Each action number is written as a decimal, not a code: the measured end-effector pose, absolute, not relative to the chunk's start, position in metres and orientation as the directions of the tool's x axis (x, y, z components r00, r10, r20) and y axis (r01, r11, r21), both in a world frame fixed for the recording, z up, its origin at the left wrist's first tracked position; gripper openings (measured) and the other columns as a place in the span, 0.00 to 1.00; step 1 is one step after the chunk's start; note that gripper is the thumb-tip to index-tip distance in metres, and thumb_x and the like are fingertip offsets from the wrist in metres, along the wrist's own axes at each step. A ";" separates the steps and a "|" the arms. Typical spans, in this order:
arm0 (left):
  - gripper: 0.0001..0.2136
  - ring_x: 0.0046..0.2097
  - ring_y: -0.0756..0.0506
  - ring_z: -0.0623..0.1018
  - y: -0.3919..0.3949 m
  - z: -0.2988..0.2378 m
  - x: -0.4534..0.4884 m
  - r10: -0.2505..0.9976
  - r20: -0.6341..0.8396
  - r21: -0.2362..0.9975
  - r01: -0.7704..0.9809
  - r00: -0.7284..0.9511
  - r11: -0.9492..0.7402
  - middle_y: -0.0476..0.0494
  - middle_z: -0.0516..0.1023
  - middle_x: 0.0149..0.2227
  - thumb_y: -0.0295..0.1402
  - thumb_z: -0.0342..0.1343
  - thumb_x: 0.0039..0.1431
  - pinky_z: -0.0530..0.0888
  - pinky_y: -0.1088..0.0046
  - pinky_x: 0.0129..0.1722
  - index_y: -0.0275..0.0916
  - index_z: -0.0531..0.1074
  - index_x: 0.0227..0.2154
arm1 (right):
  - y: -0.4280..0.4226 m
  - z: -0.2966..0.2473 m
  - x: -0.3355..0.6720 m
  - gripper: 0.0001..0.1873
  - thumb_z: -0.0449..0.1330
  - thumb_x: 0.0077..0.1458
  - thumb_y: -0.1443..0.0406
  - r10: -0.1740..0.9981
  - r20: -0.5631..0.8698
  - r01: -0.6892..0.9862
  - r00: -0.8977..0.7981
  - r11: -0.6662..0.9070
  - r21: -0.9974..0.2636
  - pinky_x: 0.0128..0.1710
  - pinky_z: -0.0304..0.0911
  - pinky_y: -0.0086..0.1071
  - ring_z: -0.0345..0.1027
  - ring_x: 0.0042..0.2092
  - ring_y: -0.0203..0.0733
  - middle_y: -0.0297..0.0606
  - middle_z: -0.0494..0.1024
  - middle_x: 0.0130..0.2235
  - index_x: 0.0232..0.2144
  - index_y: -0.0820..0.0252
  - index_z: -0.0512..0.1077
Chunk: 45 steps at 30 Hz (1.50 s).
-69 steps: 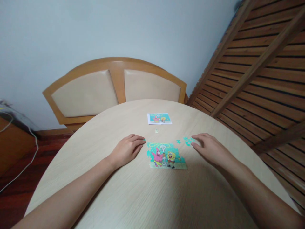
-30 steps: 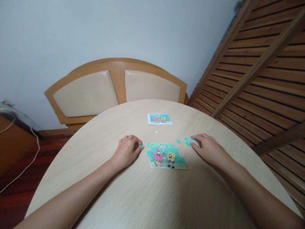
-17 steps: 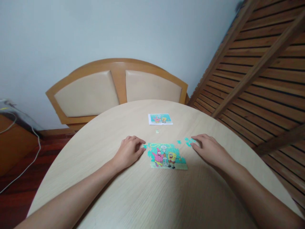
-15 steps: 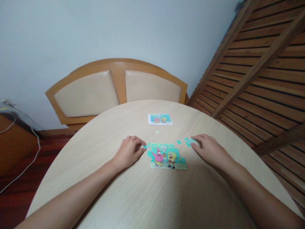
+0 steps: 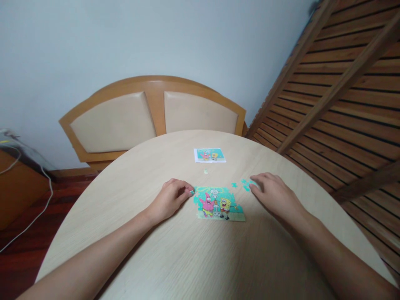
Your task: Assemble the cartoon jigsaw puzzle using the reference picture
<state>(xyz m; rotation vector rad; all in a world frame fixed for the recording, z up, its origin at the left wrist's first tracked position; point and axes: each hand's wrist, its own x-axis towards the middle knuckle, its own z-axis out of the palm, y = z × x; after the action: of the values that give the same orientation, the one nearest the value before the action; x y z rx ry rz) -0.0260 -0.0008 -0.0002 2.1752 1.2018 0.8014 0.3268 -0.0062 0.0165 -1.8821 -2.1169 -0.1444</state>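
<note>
A partly assembled jigsaw puzzle point(image 5: 218, 204) with cartoon figures on turquoise lies flat on the table, its left and right edges uneven. At its upper left edge, my left hand point(image 5: 171, 196) pinches a small turquoise puzzle piece point(image 5: 191, 191) between thumb and forefinger. My right hand point(image 5: 273, 189) rests to the right of the puzzle, thumb and fingers apart, beside a cluster of loose turquoise puzzle pieces point(image 5: 245, 183). The fingertips partly cover that cluster. One loose piece point(image 5: 234, 185) lies between the cluster and the puzzle.
Farther back on the round wooden table point(image 5: 150, 166) lies a printed picture sheet point(image 5: 210, 155) with the same cartoon scene. A small pale piece point(image 5: 205, 171) sits in front of it. Behind the table stands a padded bench point(image 5: 115, 123); a slatted wooden panel point(image 5: 337, 104) leans at the right.
My left hand has moved slightly right with the piece, closer against the puzzle's upper left edge. My right hand stays by the loose pieces, almost unmoved.
</note>
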 end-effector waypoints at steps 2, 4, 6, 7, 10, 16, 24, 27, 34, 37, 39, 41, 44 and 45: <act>0.11 0.40 0.44 0.76 -0.004 0.003 -0.024 0.878 0.231 0.764 0.481 0.419 -0.430 0.41 0.80 0.38 0.39 0.53 0.66 0.72 0.66 0.45 0.38 0.77 0.38 | -0.010 0.022 0.315 0.16 0.54 0.63 0.61 0.922 0.366 0.965 -0.122 0.196 -0.172 0.52 0.65 0.47 0.71 0.49 0.54 0.46 0.79 0.46 0.45 0.60 0.78; 0.12 0.39 0.44 0.76 -0.009 0.005 -0.019 0.896 0.189 0.859 0.374 0.402 -0.349 0.39 0.80 0.39 0.39 0.53 0.65 0.73 0.67 0.44 0.36 0.76 0.37 | -0.016 0.026 0.300 0.13 0.54 0.63 0.62 0.877 0.434 0.909 -0.207 0.337 -0.247 0.51 0.66 0.44 0.71 0.47 0.51 0.44 0.80 0.44 0.41 0.58 0.78; 0.11 0.39 0.45 0.76 -0.017 0.008 -0.011 0.910 0.165 0.924 0.263 0.381 -0.278 0.39 0.79 0.37 0.39 0.55 0.63 0.73 0.68 0.42 0.35 0.74 0.36 | -0.024 0.028 0.281 0.12 0.55 0.64 0.62 0.838 0.467 0.825 -0.284 0.461 -0.326 0.49 0.66 0.42 0.73 0.45 0.48 0.42 0.81 0.41 0.40 0.57 0.78; 0.11 0.39 0.45 0.76 -0.021 0.009 -0.007 0.914 0.167 0.940 0.220 0.369 -0.261 0.40 0.79 0.37 0.39 0.56 0.62 0.73 0.69 0.43 0.35 0.74 0.36 | -0.029 0.027 0.271 0.11 0.55 0.65 0.62 0.823 0.472 0.783 -0.317 0.507 -0.360 0.49 0.67 0.41 0.73 0.45 0.47 0.41 0.82 0.41 0.40 0.57 0.77; 0.11 0.39 0.46 0.76 -0.036 0.011 0.006 0.908 0.149 0.963 0.151 0.391 -0.223 0.41 0.78 0.36 0.41 0.57 0.61 0.73 0.68 0.42 0.36 0.73 0.35 | -0.044 0.023 0.246 0.10 0.58 0.65 0.60 0.771 0.484 0.647 -0.413 0.623 -0.441 0.49 0.67 0.39 0.75 0.44 0.44 0.39 0.82 0.42 0.43 0.56 0.76; 0.12 0.39 0.45 0.75 -0.053 0.013 0.022 0.881 0.171 0.967 0.096 0.442 -0.236 0.42 0.78 0.35 0.41 0.58 0.62 0.72 0.68 0.44 0.35 0.74 0.39 | -0.056 0.015 0.229 0.09 0.58 0.66 0.62 0.729 0.494 0.480 -0.474 0.684 -0.549 0.48 0.68 0.35 0.75 0.44 0.41 0.37 0.83 0.42 0.45 0.53 0.77; 0.10 0.32 0.48 0.71 -0.039 0.010 0.001 0.927 0.055 0.944 0.282 0.370 -0.168 0.45 0.75 0.30 0.38 0.58 0.55 0.68 0.73 0.34 0.35 0.74 0.32 | -0.044 0.013 0.242 0.11 0.59 0.64 0.63 0.639 0.438 0.465 -0.632 0.766 -0.444 0.50 0.66 0.40 0.74 0.46 0.44 0.41 0.82 0.44 0.47 0.56 0.76; 0.11 0.31 0.49 0.69 -0.033 0.008 -0.008 0.925 0.013 0.925 0.347 0.380 -0.155 0.46 0.74 0.29 0.39 0.57 0.55 0.67 0.74 0.32 0.35 0.74 0.31 | -0.043 0.013 0.245 0.14 0.60 0.63 0.64 0.598 0.384 0.452 -0.704 0.793 -0.407 0.54 0.65 0.43 0.72 0.51 0.45 0.42 0.81 0.48 0.50 0.55 0.76; 0.12 0.30 0.49 0.70 -0.029 0.001 -0.016 0.910 -0.016 0.888 0.424 0.413 -0.177 0.46 0.76 0.28 0.40 0.56 0.55 0.68 0.73 0.34 0.35 0.76 0.30 | -0.044 0.010 0.247 0.16 0.59 0.63 0.66 0.600 0.334 0.468 -0.727 0.789 -0.398 0.55 0.65 0.44 0.70 0.53 0.45 0.43 0.78 0.52 0.52 0.51 0.76; 0.12 0.29 0.49 0.70 -0.030 0.001 -0.016 0.912 -0.018 0.879 0.442 0.411 -0.182 0.46 0.76 0.27 0.40 0.55 0.56 0.68 0.73 0.33 0.36 0.77 0.30 | -0.044 0.009 0.248 0.16 0.59 0.64 0.66 0.602 0.319 0.471 -0.733 0.786 -0.401 0.56 0.64 0.45 0.70 0.54 0.46 0.42 0.78 0.52 0.53 0.50 0.76; 0.12 0.29 0.49 0.70 -0.030 0.003 -0.016 0.910 -0.019 0.875 0.448 0.414 -0.185 0.47 0.76 0.27 0.39 0.55 0.57 0.68 0.74 0.32 0.36 0.78 0.31 | -0.043 0.009 0.248 0.17 0.59 0.63 0.67 0.597 0.326 0.465 -0.733 0.789 -0.401 0.55 0.65 0.44 0.70 0.54 0.45 0.42 0.78 0.52 0.53 0.50 0.76; 0.11 0.29 0.48 0.70 -0.030 0.004 -0.016 0.909 -0.016 0.871 0.452 0.416 -0.192 0.47 0.76 0.27 0.38 0.55 0.57 0.68 0.74 0.31 0.36 0.78 0.31 | -0.043 0.010 0.248 0.17 0.59 0.63 0.67 0.593 0.335 0.459 -0.732 0.793 -0.401 0.55 0.65 0.43 0.70 0.54 0.45 0.43 0.78 0.52 0.53 0.51 0.76; 0.11 0.29 0.48 0.71 -0.030 0.004 -0.016 0.914 -0.004 0.867 0.457 0.405 -0.199 0.47 0.76 0.26 0.37 0.56 0.56 0.68 0.74 0.32 0.37 0.79 0.31 | -0.043 0.010 0.248 0.17 0.59 0.64 0.67 0.590 0.329 0.458 -0.737 0.794 -0.399 0.55 0.65 0.44 0.70 0.54 0.45 0.43 0.78 0.53 0.53 0.50 0.76; 0.11 0.29 0.48 0.71 -0.029 0.003 -0.016 0.915 0.001 0.866 0.457 0.404 -0.203 0.47 0.76 0.26 0.37 0.56 0.56 0.68 0.74 0.32 0.37 0.79 0.31 | -0.043 0.009 0.248 0.17 0.59 0.64 0.67 0.591 0.324 0.460 -0.739 0.793 -0.398 0.56 0.65 0.44 0.69 0.54 0.45 0.42 0.78 0.53 0.53 0.50 0.76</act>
<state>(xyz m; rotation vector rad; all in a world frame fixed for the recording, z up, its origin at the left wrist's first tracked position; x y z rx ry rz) -0.0162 -0.0292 0.0029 1.8205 1.1853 0.6859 0.2483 -0.0427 0.0094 -0.7891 -2.5438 0.4073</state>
